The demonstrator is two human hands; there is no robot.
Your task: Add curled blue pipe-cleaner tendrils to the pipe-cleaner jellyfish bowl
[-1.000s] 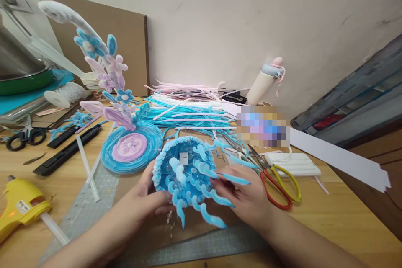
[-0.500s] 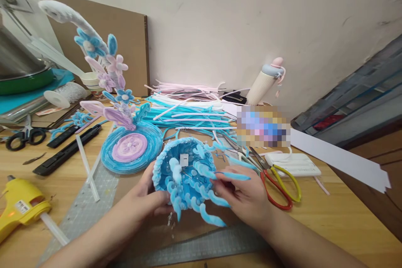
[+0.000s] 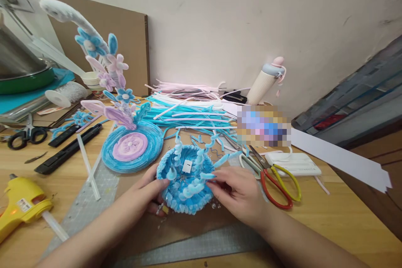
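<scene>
Between my hands is a blue fuzzy pipe-cleaner bowl shape (image 3: 188,206), its hollow side facing up toward me. A small white square piece (image 3: 187,166) sits inside, and several curled pipe-cleaner strands (image 3: 194,188) rise from the hollow. My left hand (image 3: 155,190) grips the left rim, thumb on top and fingers beneath. My right hand (image 3: 237,186) pinches the end of one curled strand at the right rim. Clear beads on strings hang by the rim at both sides. Behind stands a blue and lilac coiled round base (image 3: 108,155) carrying a flowered stem (image 3: 117,79).
Bundles of pipe cleaners (image 3: 188,115) lie at the back. Scissors with red and yellow handles (image 3: 276,192) and a white flat box (image 3: 293,164) are at right. A yellow glue gun (image 3: 23,203), black cutters (image 3: 69,148) and black-handled scissors (image 3: 28,134) lie at left.
The bowl shape has turned and tipped, so its hollow faces up more and the strands now stand upward. My right hand has shifted onto a different-looking spot at the rim.
</scene>
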